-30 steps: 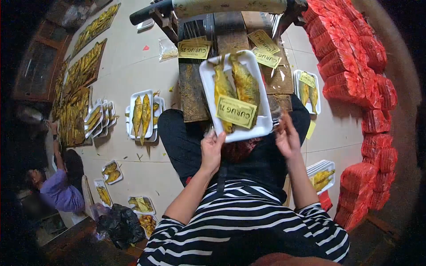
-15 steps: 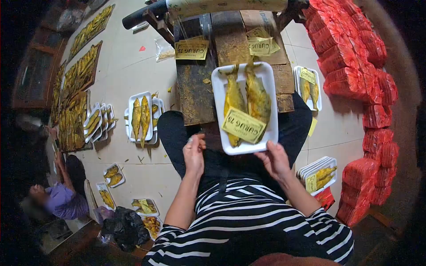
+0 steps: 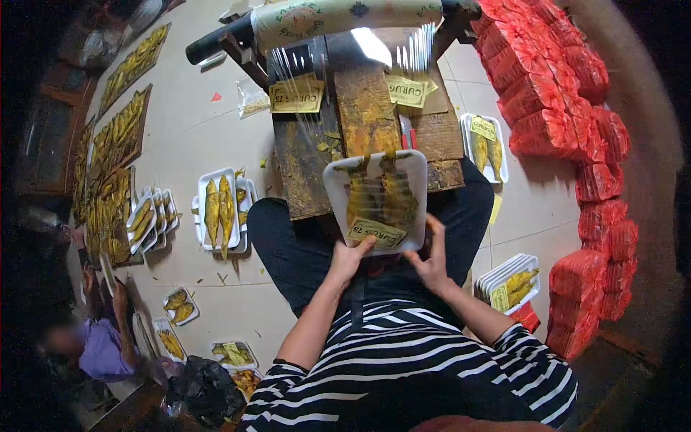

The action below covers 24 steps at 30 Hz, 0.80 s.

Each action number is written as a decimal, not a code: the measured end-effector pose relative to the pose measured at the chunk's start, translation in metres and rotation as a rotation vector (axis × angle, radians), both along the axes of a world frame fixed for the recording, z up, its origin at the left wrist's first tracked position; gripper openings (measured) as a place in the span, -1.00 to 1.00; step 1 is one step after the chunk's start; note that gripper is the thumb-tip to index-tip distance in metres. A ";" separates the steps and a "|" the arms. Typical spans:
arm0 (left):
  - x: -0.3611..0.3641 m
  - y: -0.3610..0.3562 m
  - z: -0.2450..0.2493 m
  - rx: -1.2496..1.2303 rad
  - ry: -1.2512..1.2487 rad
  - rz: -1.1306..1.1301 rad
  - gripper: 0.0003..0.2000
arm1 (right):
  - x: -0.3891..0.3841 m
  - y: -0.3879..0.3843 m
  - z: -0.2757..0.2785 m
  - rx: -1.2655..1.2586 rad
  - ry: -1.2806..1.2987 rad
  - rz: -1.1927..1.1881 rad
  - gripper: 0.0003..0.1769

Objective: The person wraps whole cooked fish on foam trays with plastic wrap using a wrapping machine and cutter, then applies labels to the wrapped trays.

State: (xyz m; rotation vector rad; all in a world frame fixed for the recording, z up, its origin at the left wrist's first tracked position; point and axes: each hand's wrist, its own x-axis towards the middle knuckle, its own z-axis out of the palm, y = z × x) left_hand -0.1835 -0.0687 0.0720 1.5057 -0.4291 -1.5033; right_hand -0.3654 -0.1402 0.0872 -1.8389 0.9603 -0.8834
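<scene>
A white foam tray [image 3: 417, 165] with two yellowish fish [image 3: 394, 193] and a yellow "CURUG 75" label [image 3: 376, 232] is tilted over my lap, at the near end of the wooden boards. Clear plastic film [image 3: 306, 129] stretches down from the roll [image 3: 345, 21] and seems to lie over the tray, which looks hazy. My left hand [image 3: 347, 263] grips the tray's near edge, its thumb by the label. At the near right corner is my right hand [image 3: 432, 263], fingers and thumb apart; the thumb is close to the tray and slightly blurred.
Two more labels [image 3: 296, 96] [image 3: 408, 91] lie on the boards [image 3: 367, 108]. Trays of fish [image 3: 224, 209] stand on the floor at left, others [image 3: 507, 284] at right. Red-wrapped packs [image 3: 533, 86] are stacked far right. A person in a purple top [image 3: 108, 351] works at far left.
The tray has moved slightly left and down, and film now spans from the roll to it. My left hand has come up onto its near edge. My right hand's fingers have spread at the corner.
</scene>
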 end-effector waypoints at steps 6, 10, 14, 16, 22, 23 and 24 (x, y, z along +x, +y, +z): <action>0.008 -0.018 0.045 -0.515 -0.676 0.356 -0.25 | 0.070 -0.115 0.080 0.123 -0.076 0.197 -0.59; 0.085 -0.060 0.167 -0.699 -0.136 0.142 -0.36 | 0.087 -0.110 0.178 0.179 -0.063 0.251 -0.58; 0.113 -0.086 0.215 -0.648 -0.116 0.103 -0.39 | 0.067 -0.103 0.191 -0.242 -0.145 0.408 -0.46; 0.152 -0.112 0.174 -0.459 0.088 -0.291 -0.34 | 0.049 -0.085 0.184 -0.305 0.042 0.594 -0.53; 0.132 -0.124 0.091 -0.381 -0.419 -0.032 -0.67 | 0.024 -0.084 0.121 0.380 -0.133 0.638 -0.76; 0.128 -0.122 0.084 -0.403 -0.346 0.019 -0.72 | 0.026 -0.097 0.099 0.437 -0.264 0.400 -0.74; 0.125 -0.119 0.074 -0.420 -0.271 0.073 -0.77 | 0.037 -0.107 0.089 0.345 -0.210 0.073 -0.73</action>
